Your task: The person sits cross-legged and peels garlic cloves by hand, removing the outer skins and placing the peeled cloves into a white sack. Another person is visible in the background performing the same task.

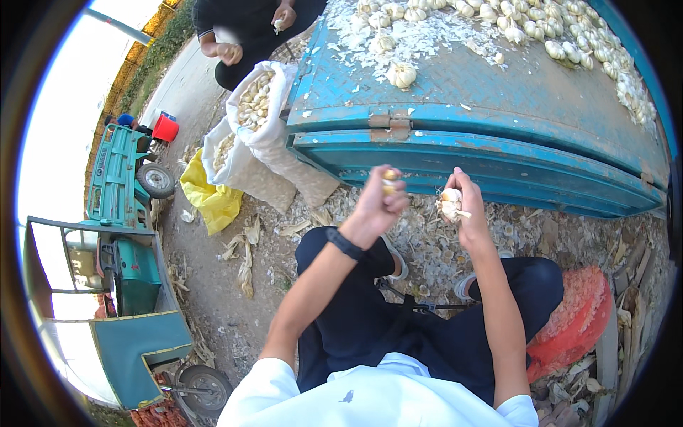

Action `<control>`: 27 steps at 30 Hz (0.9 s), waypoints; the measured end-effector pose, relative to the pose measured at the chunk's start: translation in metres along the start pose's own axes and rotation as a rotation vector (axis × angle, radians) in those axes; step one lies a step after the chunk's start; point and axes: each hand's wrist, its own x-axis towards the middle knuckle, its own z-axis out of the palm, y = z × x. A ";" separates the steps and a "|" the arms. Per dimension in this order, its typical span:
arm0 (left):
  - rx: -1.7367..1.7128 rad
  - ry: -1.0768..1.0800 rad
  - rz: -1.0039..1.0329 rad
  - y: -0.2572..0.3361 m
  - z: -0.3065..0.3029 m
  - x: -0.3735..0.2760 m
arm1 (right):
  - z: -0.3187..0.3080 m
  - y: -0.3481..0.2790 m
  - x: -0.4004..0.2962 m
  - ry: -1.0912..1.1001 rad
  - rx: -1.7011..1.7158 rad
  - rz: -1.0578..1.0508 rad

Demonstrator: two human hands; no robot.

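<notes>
My left hand [376,200], blurred and with a dark band at its wrist, is closed around a few loose garlic cloves [390,186]. To its right, my right hand [470,213] grips a partly broken garlic bulb [451,204] whose cloves show on the side towards my left hand. Both hands are raised above my knees, apart from each other, just before the blue metal truck bed [480,165]. On that bed a whole garlic bulb [401,75] sits close to the near edge among papery skins [368,40]. Many more bulbs [539,24] lie farther back.
Left of the bed stand two white sacks of cloves [255,101] [224,152] and a yellow bag [211,195]. A co-worker's hand [285,16] holds garlic beyond them. A red mesh sack [573,315] lies by my right knee. Green three-wheelers [120,179] are parked at left; skins litter the ground.
</notes>
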 end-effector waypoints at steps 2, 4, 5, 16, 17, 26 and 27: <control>0.041 0.143 0.255 0.058 -0.011 -0.009 | 0.002 -0.005 -0.005 -0.041 0.152 0.132; 0.149 0.238 0.534 0.134 -0.016 -0.010 | 0.000 -0.005 -0.006 -0.093 0.278 0.219; 0.269 0.246 0.724 0.175 -0.018 -0.011 | 0.002 -0.004 -0.007 -0.117 0.242 0.200; 1.320 0.361 0.905 0.150 0.003 -0.003 | -0.003 -0.011 -0.006 -0.074 0.038 -0.029; 1.472 0.182 0.784 0.105 0.020 -0.010 | -0.008 -0.011 -0.005 -0.077 0.012 -0.037; 1.922 -0.284 1.048 -0.049 0.052 -0.029 | 0.002 -0.004 -0.017 -0.107 0.060 -0.112; 1.944 -0.316 1.112 -0.051 0.051 -0.026 | 0.002 -0.002 -0.016 -0.072 0.035 -0.162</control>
